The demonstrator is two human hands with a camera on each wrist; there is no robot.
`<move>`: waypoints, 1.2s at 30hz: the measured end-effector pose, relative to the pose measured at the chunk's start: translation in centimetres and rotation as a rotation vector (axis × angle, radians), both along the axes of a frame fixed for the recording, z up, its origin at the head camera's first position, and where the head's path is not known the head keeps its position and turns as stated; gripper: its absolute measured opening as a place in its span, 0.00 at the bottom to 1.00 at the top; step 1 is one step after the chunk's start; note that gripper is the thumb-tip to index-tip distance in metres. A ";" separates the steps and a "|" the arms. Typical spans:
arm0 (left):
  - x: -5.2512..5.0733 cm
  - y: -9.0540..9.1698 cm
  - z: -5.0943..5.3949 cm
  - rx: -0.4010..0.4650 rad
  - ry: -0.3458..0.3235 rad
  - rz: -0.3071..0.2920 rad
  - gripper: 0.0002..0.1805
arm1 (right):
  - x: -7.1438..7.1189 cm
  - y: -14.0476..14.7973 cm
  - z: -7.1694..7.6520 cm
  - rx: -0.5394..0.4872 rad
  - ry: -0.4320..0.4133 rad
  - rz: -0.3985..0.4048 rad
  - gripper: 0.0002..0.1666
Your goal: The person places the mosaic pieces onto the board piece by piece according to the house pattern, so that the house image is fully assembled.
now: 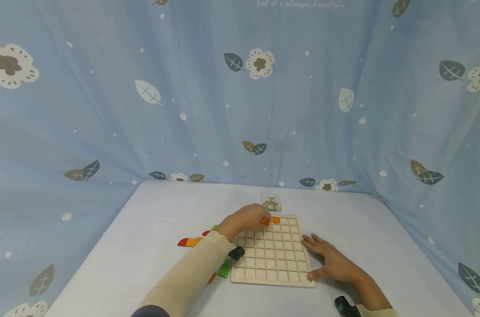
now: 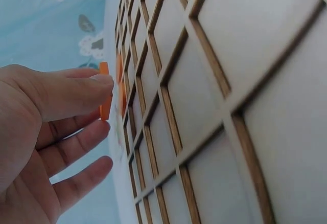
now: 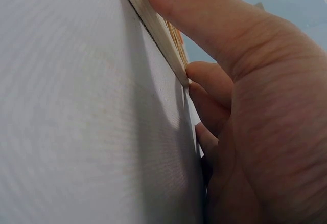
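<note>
My left hand [image 1: 249,216] is over the far-left part of a wooden grid board [image 1: 265,275]. Between thumb and fingers it pinches a small orange tile [image 2: 104,104], held edge-on in the left wrist view. Another orange tile [image 1: 276,219] sits in a cell of the far row, just right of that hand. On the board's right side my right hand [image 1: 331,262] lies with fingers spread. Its thumb [image 3: 171,1] touches the board's edge near the close corner, and its fingertips touch farther up that edge.
A small pattern card [image 1: 271,204] lies beyond the board's far edge. Left of the board are loose tiles, including orange ones [image 1: 192,241] and green ones [image 1: 224,269], partly hidden by my left arm. A blue printed curtain [image 1: 208,110] hangs behind the white table [image 1: 156,211].
</note>
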State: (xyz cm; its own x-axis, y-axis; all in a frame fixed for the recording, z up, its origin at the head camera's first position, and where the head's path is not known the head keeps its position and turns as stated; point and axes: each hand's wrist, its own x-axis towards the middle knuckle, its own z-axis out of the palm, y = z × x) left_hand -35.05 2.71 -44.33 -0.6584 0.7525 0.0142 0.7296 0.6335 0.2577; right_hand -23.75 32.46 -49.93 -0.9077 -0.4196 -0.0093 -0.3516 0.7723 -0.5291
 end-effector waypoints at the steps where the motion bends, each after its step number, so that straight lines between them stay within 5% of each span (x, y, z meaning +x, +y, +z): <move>1: 0.0 0.1 0.0 0.001 0.001 -0.005 0.12 | 0.0 0.0 0.0 0.001 -0.001 -0.001 0.65; 18: 0.2 1.9 -0.9 -0.016 -0.036 0.064 0.17 | 0.2 -0.1 0.2 -0.008 -0.023 -0.006 0.64; 30: 0.0 2.0 -1.0 -0.018 -0.047 0.070 0.14 | 0.1 0.0 0.1 0.003 -0.004 0.001 0.65; 36: -0.2 1.7 -1.3 -0.015 -0.008 0.024 0.12 | 0.0 0.0 0.1 0.005 -0.005 0.003 0.65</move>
State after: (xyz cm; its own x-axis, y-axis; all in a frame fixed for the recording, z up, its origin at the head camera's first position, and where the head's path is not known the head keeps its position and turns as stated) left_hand -35.29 4.37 -45.66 -0.6762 0.7367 -0.0019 0.7122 0.6545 0.2537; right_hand -23.73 32.44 -49.83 -0.9063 -0.4224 -0.0160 -0.3513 0.7737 -0.5273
